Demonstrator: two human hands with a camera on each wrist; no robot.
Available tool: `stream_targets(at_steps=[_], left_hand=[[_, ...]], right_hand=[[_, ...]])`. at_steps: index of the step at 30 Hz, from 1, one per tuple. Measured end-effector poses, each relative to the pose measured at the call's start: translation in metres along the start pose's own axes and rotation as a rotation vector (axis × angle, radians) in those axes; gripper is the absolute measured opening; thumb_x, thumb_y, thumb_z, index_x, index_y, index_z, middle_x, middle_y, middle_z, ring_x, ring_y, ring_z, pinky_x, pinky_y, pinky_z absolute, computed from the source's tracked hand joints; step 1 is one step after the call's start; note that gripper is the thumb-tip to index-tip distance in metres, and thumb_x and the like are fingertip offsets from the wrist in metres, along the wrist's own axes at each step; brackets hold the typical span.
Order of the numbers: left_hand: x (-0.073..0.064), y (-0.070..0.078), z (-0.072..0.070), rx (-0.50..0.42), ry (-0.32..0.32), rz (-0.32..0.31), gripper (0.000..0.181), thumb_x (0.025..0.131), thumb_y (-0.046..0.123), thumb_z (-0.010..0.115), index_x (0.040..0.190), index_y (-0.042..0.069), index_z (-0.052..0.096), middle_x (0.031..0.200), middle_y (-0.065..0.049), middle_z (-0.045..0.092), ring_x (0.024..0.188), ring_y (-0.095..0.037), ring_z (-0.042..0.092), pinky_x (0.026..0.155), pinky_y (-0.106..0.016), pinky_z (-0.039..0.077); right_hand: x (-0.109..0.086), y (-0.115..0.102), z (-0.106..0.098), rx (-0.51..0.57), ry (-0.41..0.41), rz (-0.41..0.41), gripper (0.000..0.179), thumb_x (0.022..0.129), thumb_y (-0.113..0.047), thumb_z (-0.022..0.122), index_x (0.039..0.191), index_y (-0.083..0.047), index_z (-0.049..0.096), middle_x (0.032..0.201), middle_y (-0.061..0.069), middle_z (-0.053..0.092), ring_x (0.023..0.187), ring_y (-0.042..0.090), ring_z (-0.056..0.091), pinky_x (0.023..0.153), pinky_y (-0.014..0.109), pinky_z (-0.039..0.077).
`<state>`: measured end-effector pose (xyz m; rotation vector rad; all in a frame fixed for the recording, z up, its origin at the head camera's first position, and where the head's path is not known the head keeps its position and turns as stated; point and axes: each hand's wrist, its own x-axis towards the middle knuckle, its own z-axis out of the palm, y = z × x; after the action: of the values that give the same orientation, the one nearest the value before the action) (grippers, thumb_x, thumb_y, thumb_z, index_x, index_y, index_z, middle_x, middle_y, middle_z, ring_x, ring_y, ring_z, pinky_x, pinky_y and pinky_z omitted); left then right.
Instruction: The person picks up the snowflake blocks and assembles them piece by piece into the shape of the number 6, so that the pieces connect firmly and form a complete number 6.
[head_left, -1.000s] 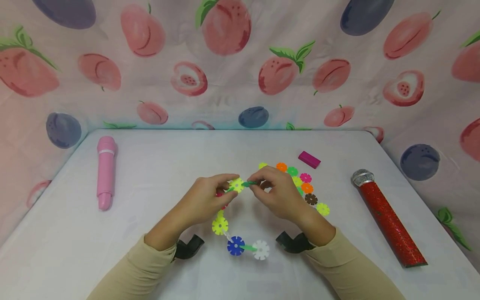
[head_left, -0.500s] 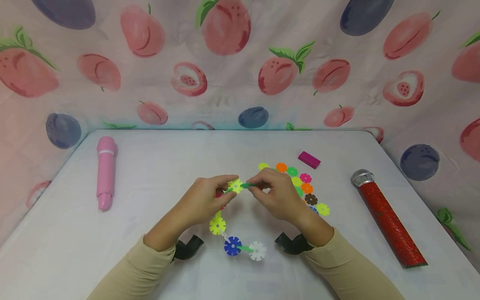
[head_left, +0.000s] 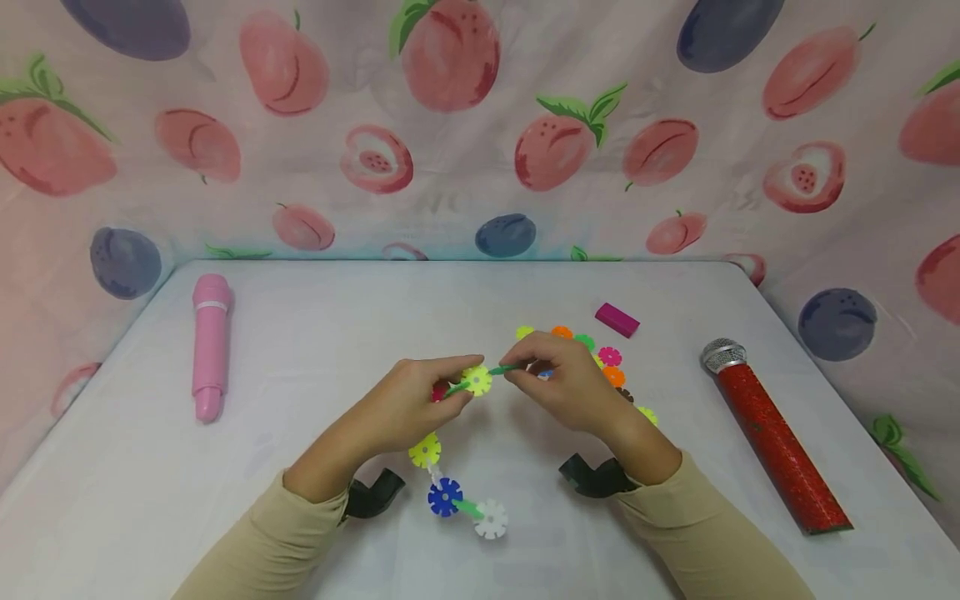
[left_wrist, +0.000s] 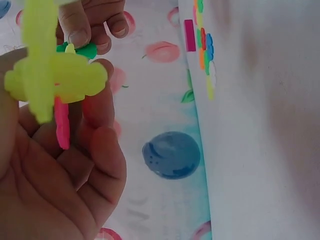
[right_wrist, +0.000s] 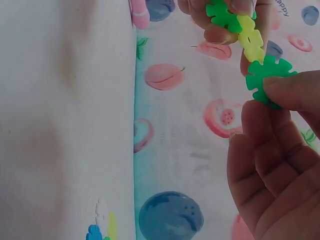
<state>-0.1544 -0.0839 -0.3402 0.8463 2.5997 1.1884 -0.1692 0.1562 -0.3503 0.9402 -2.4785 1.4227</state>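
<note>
In the head view my left hand (head_left: 416, 402) holds a chain of notched plastic discs above the table. Its fingers and thumb pinch the upper end, at a green disc (right_wrist: 223, 16) joined to a yellow disc (head_left: 477, 381). My right hand (head_left: 567, 381) pinches another green disc (right_wrist: 267, 80) between thumb and fingers, edge against that yellow disc in the right wrist view. Below my left hand hang a second yellow disc (head_left: 425, 450), a blue disc (head_left: 446, 497) and a white disc (head_left: 492, 520). A pink disc (left_wrist: 61, 122) shows near the left palm.
Loose coloured discs (head_left: 610, 357) lie beyond my right hand, partly hidden by it. A magenta block (head_left: 617, 320) lies behind them. A red microphone (head_left: 780, 446) lies at the right, a pink microphone (head_left: 211, 350) at the left. Black mounts (head_left: 375, 493) sit at both wrists.
The lower end of the chain has swung to the left and down. My left hand has tilted a little, and my right hand has shifted slightly right, still pinching the green disc.
</note>
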Motion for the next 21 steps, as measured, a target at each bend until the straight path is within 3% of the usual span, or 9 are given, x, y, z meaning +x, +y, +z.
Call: stream_targets(at_steps=[4, 7, 9, 15, 21], left_hand=[[-0.0003, -0.0005, -0.0003, -0.004, -0.013, 0.001, 0.04, 0.098, 0.014, 0.066, 0.136, 0.005, 0.058, 0.106, -0.002, 0.071, 0.078, -0.01, 0.063, 0.067, -0.027, 0.052], [-0.0004, -0.0007, -0.0013, 0.002, -0.02, -0.011, 0.037, 0.098, 0.016, 0.066, 0.133, 0.007, 0.059, 0.113, -0.004, 0.071, 0.098, -0.013, 0.066, 0.078, -0.029, 0.053], [-0.0008, -0.001, -0.0022, 0.012, -0.02, -0.016, 0.037, 0.098, 0.016, 0.066, 0.134, 0.008, 0.06, 0.114, -0.003, 0.07, 0.101, -0.015, 0.066, 0.079, -0.029, 0.053], [-0.0008, 0.0003, -0.0042, -0.011, -0.01, -0.011, 0.043, 0.096, 0.013, 0.068, 0.139, 0.01, 0.06, 0.116, -0.005, 0.068, 0.088, -0.014, 0.061, 0.069, -0.028, 0.052], [0.0001, 0.0013, -0.004, 0.005, 0.053, -0.008, 0.041, 0.093, 0.014, 0.072, 0.133, 0.012, 0.065, 0.107, -0.002, 0.07, 0.078, -0.014, 0.057, 0.064, -0.028, 0.05]], right_hand=[[-0.0003, -0.0007, 0.0001, 0.01, -0.02, 0.003, 0.013, 0.087, 0.003, 0.074, 0.096, -0.006, 0.075, 0.092, 0.002, 0.068, 0.083, 0.015, 0.065, 0.076, 0.033, 0.057], [-0.0002, -0.0008, -0.0003, 0.024, -0.033, -0.003, 0.012, 0.088, 0.003, 0.073, 0.096, -0.006, 0.075, 0.091, 0.005, 0.069, 0.083, 0.015, 0.065, 0.077, 0.033, 0.057], [-0.0003, -0.0009, -0.0003, 0.031, -0.038, -0.005, 0.013, 0.087, 0.003, 0.073, 0.096, -0.006, 0.075, 0.091, 0.006, 0.069, 0.084, 0.015, 0.065, 0.078, 0.033, 0.057], [-0.0002, -0.0021, 0.0011, 0.007, 0.003, 0.0, 0.014, 0.086, 0.004, 0.075, 0.097, -0.005, 0.075, 0.093, 0.0, 0.069, 0.085, 0.014, 0.066, 0.079, 0.031, 0.057], [0.0, -0.0014, 0.004, 0.004, 0.014, -0.014, 0.014, 0.086, 0.005, 0.074, 0.096, -0.004, 0.073, 0.091, 0.002, 0.068, 0.084, 0.015, 0.066, 0.078, 0.032, 0.058]])
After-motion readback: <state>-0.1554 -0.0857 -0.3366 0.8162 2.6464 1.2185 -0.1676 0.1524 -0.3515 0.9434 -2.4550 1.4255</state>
